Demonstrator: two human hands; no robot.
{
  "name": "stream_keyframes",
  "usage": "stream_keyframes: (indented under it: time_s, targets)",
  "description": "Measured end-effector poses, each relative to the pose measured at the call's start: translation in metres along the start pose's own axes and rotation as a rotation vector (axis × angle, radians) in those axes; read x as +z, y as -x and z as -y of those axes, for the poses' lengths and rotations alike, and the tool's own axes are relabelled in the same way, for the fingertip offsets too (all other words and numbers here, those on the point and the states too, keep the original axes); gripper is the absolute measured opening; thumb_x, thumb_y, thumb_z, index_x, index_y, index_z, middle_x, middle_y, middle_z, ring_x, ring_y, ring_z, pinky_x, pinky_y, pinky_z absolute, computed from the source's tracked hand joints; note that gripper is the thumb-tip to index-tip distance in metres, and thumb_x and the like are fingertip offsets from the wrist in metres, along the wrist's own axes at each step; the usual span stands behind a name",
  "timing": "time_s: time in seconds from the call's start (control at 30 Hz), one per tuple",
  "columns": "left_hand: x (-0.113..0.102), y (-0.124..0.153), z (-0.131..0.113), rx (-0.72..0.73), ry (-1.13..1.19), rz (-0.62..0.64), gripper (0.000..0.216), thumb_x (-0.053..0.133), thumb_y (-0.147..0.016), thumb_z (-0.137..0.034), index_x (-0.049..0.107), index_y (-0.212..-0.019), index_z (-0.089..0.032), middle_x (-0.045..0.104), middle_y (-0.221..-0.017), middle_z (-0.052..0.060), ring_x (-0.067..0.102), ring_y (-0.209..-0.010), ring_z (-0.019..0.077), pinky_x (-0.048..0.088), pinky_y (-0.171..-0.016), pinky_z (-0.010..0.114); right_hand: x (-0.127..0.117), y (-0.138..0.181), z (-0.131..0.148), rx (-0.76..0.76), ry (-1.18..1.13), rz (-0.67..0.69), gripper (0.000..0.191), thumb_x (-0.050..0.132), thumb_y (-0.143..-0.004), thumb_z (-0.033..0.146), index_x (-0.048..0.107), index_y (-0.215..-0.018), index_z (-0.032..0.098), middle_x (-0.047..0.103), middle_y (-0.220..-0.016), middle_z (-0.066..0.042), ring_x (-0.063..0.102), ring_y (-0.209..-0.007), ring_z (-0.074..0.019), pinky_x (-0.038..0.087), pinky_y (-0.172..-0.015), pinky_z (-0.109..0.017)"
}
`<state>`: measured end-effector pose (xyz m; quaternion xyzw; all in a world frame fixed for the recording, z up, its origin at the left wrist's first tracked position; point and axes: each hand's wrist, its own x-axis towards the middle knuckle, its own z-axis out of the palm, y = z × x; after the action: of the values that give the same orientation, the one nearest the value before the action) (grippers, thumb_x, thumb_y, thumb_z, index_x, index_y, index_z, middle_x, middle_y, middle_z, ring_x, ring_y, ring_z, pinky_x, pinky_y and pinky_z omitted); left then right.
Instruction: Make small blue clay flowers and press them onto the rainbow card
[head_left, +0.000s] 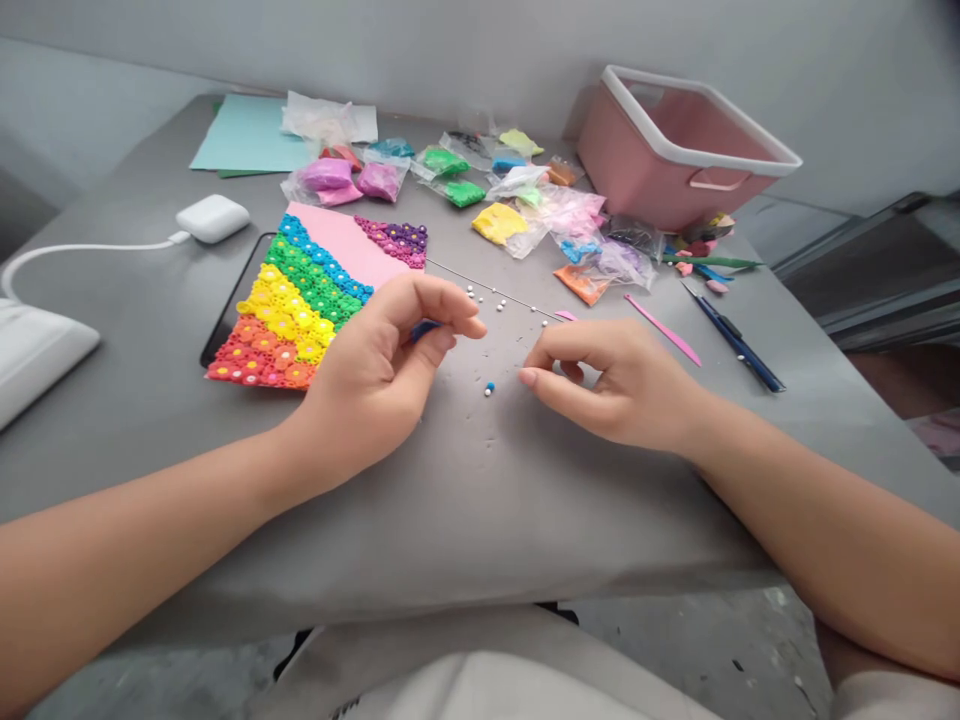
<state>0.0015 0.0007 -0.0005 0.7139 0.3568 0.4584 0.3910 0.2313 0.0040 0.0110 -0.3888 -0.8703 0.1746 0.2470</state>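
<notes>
The left hand (382, 370) was curled, thumb and forefinger pinched on a small blue piece of clay (424, 328), which sat between the fingertips just above the table (465, 500). The right hand (615, 385) rested on the table with its fingers bent loosely and the forefinger stretched toward a tiny blue-and-white bead (489, 388) lying between the two hands; whether it held anything could not be told.

Judging from this, the step was shaping a small clay bit; it would go best with a light pinch, so the soft piece kept its form, and with the right forefinger steadying the loose bead rather than flicking it.

Counted: one card of clay flowers (315, 300) just beyond the left hand, in six colour bands; about ten white beads (484, 295) scattered beyond the fingertips, too small to count surely; one thin needle tool (487, 290) beyond them; one pink blade tool (664, 330) and one blue tool (739, 345) past the right hand; a heap of clay bags (525, 200) farther off, number unclear; one pink basket (675, 150) beyond the right hand; one white earbud case (212, 217) far left of the left hand
</notes>
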Motion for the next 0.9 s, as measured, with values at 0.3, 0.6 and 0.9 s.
stream_keyframes:
  time_s: [0.3,0.6,0.9]
  targets:
    - [-0.003,0.002,0.004,0.434,-0.700,0.262,0.018,0.049,-0.099,-0.017,0.065,-0.106,-0.014,0.075,-0.095,0.008,0.064,-0.086,0.0219,0.050,-0.080,0.035,-0.004,-0.003,-0.003,0.097,-0.068,0.062,0.031,0.066,-0.093,0.038,0.064,-0.068,0.020,0.061,-0.061,0.002,0.048,-0.054,-0.0104,0.038,-0.052,-0.025]
    - [0.000,-0.003,0.014,0.517,-0.910,0.384,0.021,0.049,-0.099,-0.014,0.067,-0.111,-0.016,0.074,-0.085,0.004,0.055,-0.080,0.0220,0.045,-0.072,0.031,-0.004,-0.001,-0.008,-0.024,0.156,0.009,0.042,0.055,-0.100,0.032,0.046,-0.060,0.021,0.046,-0.052,0.003,0.043,-0.050,-0.0108,0.031,-0.050,-0.028]
    - [0.000,-0.005,0.014,0.479,-0.850,0.381,0.022,0.050,-0.100,-0.016,0.068,-0.112,-0.018,0.076,-0.090,0.003,0.056,-0.082,0.0208,0.047,-0.075,0.030,0.000,0.003,-0.014,-0.141,0.242,0.006,0.020,0.054,-0.100,0.024,0.064,-0.084,0.020,0.066,-0.074,-0.003,0.060,-0.067,-0.0154,0.046,-0.060,-0.029]
